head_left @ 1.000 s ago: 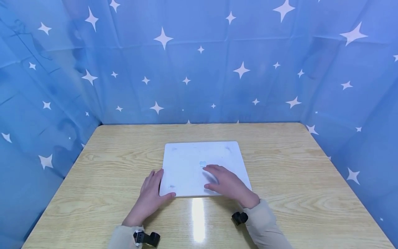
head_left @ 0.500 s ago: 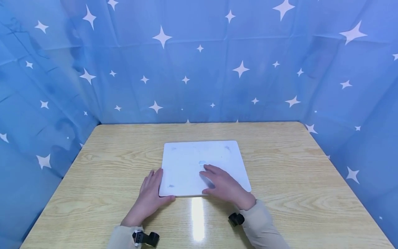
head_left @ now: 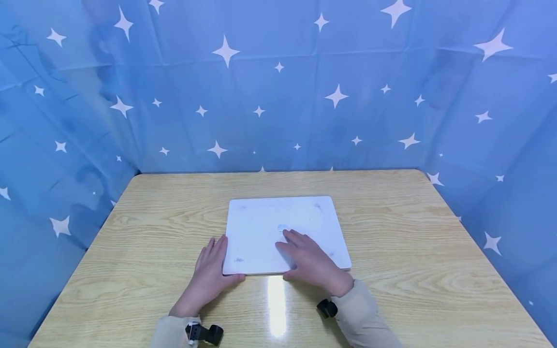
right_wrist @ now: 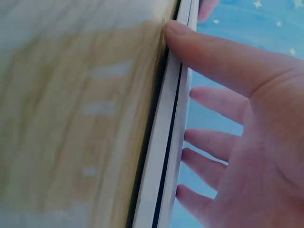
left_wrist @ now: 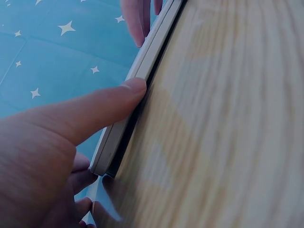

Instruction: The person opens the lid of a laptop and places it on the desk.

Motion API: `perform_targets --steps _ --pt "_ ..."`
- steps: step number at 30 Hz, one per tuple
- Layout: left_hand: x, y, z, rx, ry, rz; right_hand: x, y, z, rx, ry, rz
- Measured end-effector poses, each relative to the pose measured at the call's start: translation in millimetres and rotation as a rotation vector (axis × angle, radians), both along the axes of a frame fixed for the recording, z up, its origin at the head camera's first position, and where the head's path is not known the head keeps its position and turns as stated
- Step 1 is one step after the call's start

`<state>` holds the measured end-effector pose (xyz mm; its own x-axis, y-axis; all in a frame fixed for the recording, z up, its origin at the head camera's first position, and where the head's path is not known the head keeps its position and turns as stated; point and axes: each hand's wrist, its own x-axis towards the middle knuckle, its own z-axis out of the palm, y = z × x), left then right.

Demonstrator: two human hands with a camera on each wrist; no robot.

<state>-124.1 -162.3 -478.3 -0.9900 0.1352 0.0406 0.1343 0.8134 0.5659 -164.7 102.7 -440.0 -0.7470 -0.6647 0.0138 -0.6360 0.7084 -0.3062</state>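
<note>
A closed, pale laptop (head_left: 261, 227) with a faint logo on its lid lies on the wooden table. My left hand (head_left: 207, 275) holds its near left corner, fingers along the left side and thumb on the front edge. In the left wrist view the left thumb (left_wrist: 109, 104) presses near the seam between lid and base. My right hand (head_left: 311, 263) reaches over the front edge, its spread fingertips on the lid below the logo. In the right wrist view the right thumb (right_wrist: 204, 47) lies against the front edge, and a dark gap shows between lid and base.
The wooden table (head_left: 404, 241) spreads out on every side of the laptop. A blue curtain (head_left: 278, 121) with white stars hangs behind and along both sides. Black wrist cameras (head_left: 328, 308) sit at both cuffs.
My right hand has moved left and toward me; its thumb has come from over the lid down to the front edge. The left hand and laptop stay in place.
</note>
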Motion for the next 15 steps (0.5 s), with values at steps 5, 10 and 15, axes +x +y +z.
perform_targets --steps 5,10,15 --pt "0.1 0.8 0.3 -0.006 -0.007 0.000 0.5 0.9 -0.1 0.001 0.036 0.014" --pt "0.7 1.3 1.7 0.008 -0.016 0.006 -1.9 4.9 -2.5 -0.023 0.049 0.044" --pt "0.6 0.7 2.2 0.026 -0.024 0.015 -4.4 8.8 -3.6 -0.036 0.061 0.080"
